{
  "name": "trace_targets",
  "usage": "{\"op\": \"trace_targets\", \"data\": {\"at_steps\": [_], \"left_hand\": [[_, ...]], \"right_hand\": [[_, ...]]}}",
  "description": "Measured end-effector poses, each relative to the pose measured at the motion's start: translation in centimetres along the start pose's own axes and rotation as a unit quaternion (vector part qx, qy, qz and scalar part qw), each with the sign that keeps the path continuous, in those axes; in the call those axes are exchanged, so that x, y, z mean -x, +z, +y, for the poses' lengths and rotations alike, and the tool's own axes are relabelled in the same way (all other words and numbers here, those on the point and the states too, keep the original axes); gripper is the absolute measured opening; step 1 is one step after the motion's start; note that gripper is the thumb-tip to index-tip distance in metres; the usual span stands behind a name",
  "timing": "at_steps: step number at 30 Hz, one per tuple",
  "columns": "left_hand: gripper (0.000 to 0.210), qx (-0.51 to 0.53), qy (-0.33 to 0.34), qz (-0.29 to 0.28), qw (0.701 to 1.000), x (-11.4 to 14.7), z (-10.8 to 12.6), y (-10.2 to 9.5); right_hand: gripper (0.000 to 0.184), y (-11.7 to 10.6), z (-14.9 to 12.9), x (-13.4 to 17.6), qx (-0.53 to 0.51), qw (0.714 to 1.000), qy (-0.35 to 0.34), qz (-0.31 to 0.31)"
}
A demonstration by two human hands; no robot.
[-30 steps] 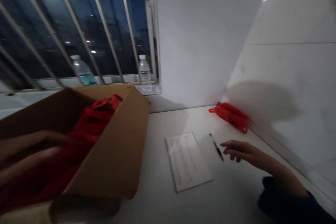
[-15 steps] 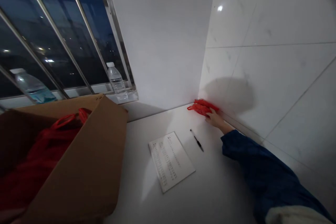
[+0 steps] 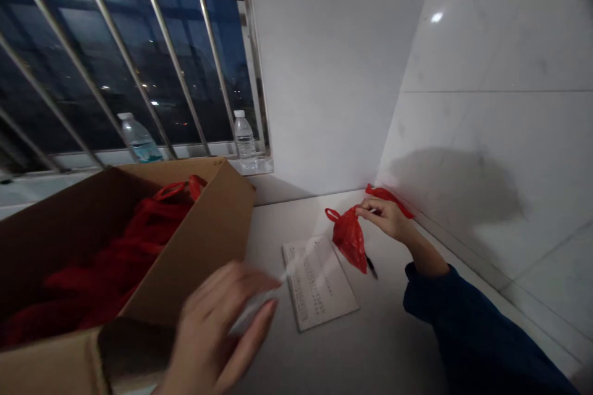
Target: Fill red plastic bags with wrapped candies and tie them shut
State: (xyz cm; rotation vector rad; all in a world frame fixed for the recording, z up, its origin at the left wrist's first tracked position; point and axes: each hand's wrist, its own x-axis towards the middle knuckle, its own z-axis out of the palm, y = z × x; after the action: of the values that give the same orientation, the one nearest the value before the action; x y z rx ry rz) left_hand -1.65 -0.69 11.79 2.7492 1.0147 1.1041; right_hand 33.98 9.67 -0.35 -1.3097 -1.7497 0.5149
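My right hand pinches a red plastic bag near its top and holds it up over the table. One loop handle of the bag sticks out to the left. Partly behind the bag lies a black pen. A second red plastic bag rests against the tiled wall, just beyond that hand. My left hand, slightly blurred, is in the foreground with thumb and fingers apart and nothing between them. Between the two hands a printed sheet or booklet lies flat on the table.
At left stands an open cardboard box with red plastic bags inside. Two clear bottles, one with a blue label and one plain, stand on the sill by the barred window. A tiled wall borders the table at right.
My right hand has lifted one red bag from the wall corner and brought it left over the pen. My left hand has come into view. The view has shifted left.
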Motion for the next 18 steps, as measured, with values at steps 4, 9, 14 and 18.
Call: {"op": "trace_targets", "data": {"at_steps": [4,9,14,18], "left_hand": [[0.017,0.047,-0.055,-0.06,0.996,-2.4,-2.6,5.8],[0.043,-0.001,-0.108,-0.159,0.981,-1.9,-6.7,11.2],[0.038,0.011,-0.135,-0.238,0.962,-0.7,-7.1,12.4],[0.039,0.045,-0.14,-0.242,0.959,-0.5,-6.5,12.4]], "right_hand": [[0.028,2.3,-3.8,0.4,-0.139,0.986,-0.055,-0.074],[0.022,4.7,-5.2,0.9,-0.157,0.975,-0.063,-0.142],[0.023,6.1,-4.7,1.1,-0.114,0.977,-0.056,-0.173],[0.018,6.4,-5.0,1.5,-0.096,0.981,-0.058,-0.159]]}}
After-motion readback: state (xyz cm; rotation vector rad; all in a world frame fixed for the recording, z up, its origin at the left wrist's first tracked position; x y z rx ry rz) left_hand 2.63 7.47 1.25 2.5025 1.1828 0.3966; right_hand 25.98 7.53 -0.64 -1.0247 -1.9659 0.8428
